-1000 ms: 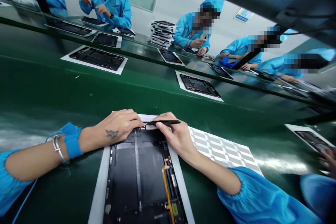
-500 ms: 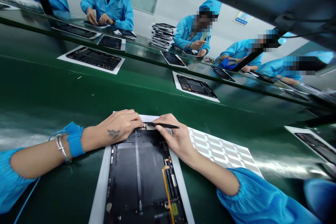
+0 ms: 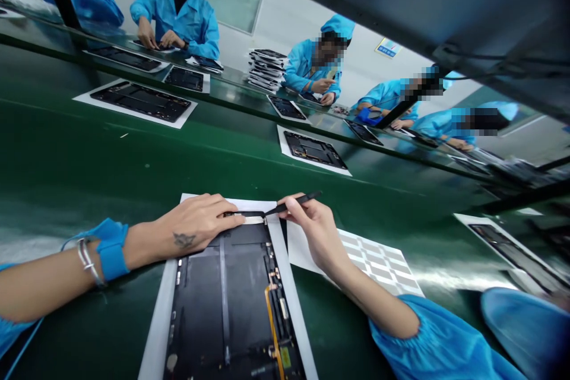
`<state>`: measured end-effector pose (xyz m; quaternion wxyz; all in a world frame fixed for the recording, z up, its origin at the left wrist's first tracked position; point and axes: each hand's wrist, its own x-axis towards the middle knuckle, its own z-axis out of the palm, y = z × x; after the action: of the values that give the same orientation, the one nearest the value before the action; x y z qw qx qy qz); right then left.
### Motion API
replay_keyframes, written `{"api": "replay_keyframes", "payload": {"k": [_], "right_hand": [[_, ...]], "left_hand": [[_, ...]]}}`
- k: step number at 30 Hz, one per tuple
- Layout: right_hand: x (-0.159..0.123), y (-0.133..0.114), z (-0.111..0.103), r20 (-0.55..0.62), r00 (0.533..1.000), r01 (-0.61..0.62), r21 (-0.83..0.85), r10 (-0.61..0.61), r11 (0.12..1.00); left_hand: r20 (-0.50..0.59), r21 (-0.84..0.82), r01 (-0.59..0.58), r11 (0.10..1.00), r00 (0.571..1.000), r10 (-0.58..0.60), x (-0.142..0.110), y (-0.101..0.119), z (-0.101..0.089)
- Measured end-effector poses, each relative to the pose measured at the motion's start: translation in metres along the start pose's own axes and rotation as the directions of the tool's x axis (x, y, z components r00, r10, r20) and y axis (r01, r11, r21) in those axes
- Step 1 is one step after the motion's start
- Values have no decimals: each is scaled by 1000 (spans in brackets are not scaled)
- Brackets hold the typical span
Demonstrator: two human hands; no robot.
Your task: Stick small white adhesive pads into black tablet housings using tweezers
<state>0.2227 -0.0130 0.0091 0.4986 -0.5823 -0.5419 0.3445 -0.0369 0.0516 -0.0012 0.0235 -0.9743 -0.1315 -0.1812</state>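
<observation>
A tablet housing [image 3: 200,303], opened up with its black inside showing, lies on a white sheet [image 3: 154,338] in front of me. My left hand [image 3: 196,228] rests over its far left corner, thumb and forefinger closed at the left end of a short pale strip [image 3: 255,220] along the far edge. Black tweezers [image 3: 294,202] are pinched in my right hand [image 3: 318,228]. Their tip touches or nearly touches the far right corner, by the strip's right end. An orange flex cable [image 3: 272,320] runs down the housing's right side.
A label sheet [image 3: 378,258] with grey patches lies partly under my right forearm. Other tablet housings on sheets [image 3: 142,101] rest across the green belt [image 3: 214,160]. Several co-workers in blue [image 3: 189,18] work beyond it, near a stack of housings [image 3: 266,71]. A metal shelf [image 3: 401,0] hangs overhead.
My right hand has moved right with the tweezers, whose tip has turned to the far right corner. More of the pale strip shows. The view has shifted a little.
</observation>
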Motion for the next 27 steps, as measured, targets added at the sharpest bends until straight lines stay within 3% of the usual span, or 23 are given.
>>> {"api": "replay_keyframes", "payload": {"k": [3, 6, 16, 27], "right_hand": [[1, 5, -3, -2, 993, -114, 128, 115, 985], [1, 7, -1, 6, 989, -145, 146, 145, 979], [-2, 12, 3, 3, 999, -41, 109, 40, 993], [1, 12, 1, 27, 1000, -18, 27, 17, 999]], "left_hand": [[39, 19, -2, 1000, 999, 1, 1, -1, -1], [61, 29, 4, 1000, 998, -5, 2, -1, -2], [56, 0, 15, 1000, 998, -15, 0, -2, -2], [69, -7, 28, 1000, 997, -28, 0, -2, 0]]}}
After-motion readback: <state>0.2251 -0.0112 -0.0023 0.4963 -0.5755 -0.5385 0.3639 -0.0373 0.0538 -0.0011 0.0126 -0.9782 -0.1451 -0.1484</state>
